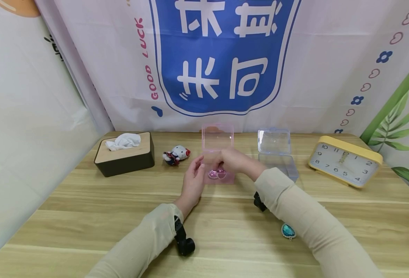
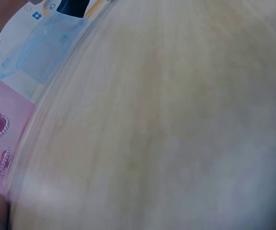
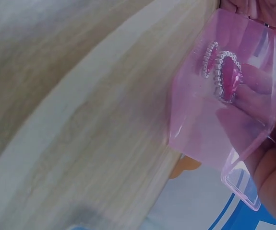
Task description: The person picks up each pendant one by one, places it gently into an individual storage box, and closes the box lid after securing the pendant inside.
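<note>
An open pink see-through box (image 1: 229, 179) stands on the table, its lid (image 1: 218, 138) raised at the back. My right hand (image 1: 233, 160) reaches into it, and its fingertips pinch a pink gem with a beaded silver rim (image 3: 230, 76). Beside that gem, inside the box, lies another pink gem (image 3: 209, 60). Along the box's left side rests my left hand (image 1: 192, 181), fingers fairly straight and touching the wall. In the left wrist view only a little of this hand shows at the lower left, by the pink box (image 2: 13, 103).
Right of the pink box stands an open clear bluish box (image 1: 287, 168). A teal gem (image 1: 288, 231) lies near the right forearm. A yellow clock (image 1: 345, 162) is at far right; a small plush toy (image 1: 177, 154) and a tissue box (image 1: 124, 160) are on the left.
</note>
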Tool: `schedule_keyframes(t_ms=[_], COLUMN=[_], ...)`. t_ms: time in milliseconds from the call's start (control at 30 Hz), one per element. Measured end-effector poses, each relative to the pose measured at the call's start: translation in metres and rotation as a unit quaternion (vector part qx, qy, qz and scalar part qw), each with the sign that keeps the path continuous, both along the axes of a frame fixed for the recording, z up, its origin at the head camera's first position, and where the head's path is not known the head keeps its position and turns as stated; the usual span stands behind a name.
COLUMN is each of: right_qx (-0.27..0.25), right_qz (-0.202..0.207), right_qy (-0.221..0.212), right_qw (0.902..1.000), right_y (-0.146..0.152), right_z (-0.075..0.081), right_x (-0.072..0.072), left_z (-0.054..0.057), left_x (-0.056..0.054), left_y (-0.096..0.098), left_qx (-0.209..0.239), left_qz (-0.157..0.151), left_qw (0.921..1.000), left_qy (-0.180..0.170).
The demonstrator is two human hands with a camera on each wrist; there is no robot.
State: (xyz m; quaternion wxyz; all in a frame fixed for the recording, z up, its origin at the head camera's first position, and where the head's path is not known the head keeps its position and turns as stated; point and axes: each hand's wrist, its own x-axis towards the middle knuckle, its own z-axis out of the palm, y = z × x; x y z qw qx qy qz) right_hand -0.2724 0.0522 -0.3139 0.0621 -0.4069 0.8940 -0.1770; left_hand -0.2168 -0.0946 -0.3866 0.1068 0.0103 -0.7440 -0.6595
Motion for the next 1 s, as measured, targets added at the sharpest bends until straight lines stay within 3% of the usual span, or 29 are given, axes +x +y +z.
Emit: schedule_keyframes(t_ms=[367, 533, 767, 1000], right_qx=[0.038, 0.018, -0.041, -0.064], right_qz=[0.005, -0.016, 0.024, -0.004], right_qy=[0.001, -0.003, 0.051, 0.048], right_qw=[0.9993, 0.9997, 0.9976, 0.9968], right_y=[-0.005, -0.002, 0.011, 0.026], right_z=[-0.002, -0.002, 0.004, 0.017], right_x=[-0.001, -0.001, 0.000, 0.007], left_z=[0.006, 0.003, 0.004, 0.003], left_x=[0.004, 0.002, 0.002, 0.001], left_y=[0.000, 0.001, 0.003, 0.003], left_qx=[0.006, 0.005, 0.007, 0.010], left_qz=[-0.005, -0.001, 0.000, 0.017], left_qw=[0.9999, 1.0000, 1.0000, 0.9998], left_qy=[-0.009, -0.007, 0.004, 0.003])
